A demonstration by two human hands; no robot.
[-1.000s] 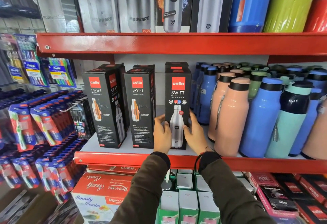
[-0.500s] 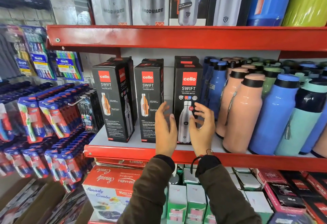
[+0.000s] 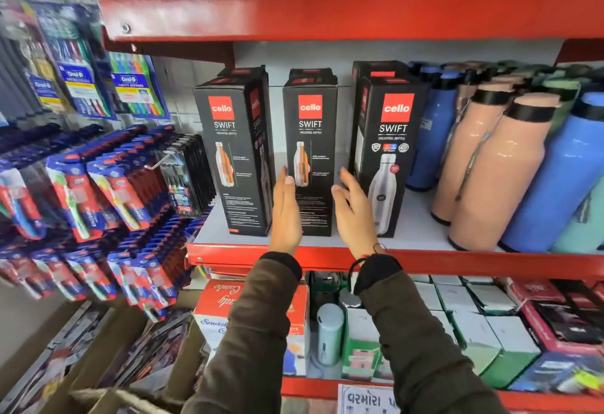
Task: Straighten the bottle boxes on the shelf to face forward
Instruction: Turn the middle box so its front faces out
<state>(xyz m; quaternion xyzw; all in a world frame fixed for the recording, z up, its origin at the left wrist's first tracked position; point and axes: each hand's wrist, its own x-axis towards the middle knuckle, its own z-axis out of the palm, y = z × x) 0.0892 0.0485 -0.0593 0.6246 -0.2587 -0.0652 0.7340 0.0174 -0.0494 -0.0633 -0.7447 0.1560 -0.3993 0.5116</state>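
Far left: toothbrush packs point(image 3: 98, 198) hang on pegs, blurred. Red shelf point(image 3: 457, 261) with a pale deck carries three black "cello SWIFT" bottle boxes in a front row, upright, gaps between them, more boxes behind each. Left box point(image 3: 233, 158) stands turned, front panel and right side panel both showing. Left hand point(image 3: 286, 214) raised in front of the gap between left box and middle box point(image 3: 310, 139), fingers straight and together, palm facing right, released, holding nothing; contact with either box cannot be told. Middle box faces forward. Right hand point(image 3: 354, 214) spread loosely in front of the gap between middle box and right box point(image 3: 389, 152), fingers apart, released, gripping nothing. Right box shows its front and a sliver of left side. Just beside it, unboxed bottles: blue bottle point(image 3: 431, 139), then peach bottles point(image 3: 496, 168), more blue at far right. Dark sleeves point(image 3: 425, 348) on both arms
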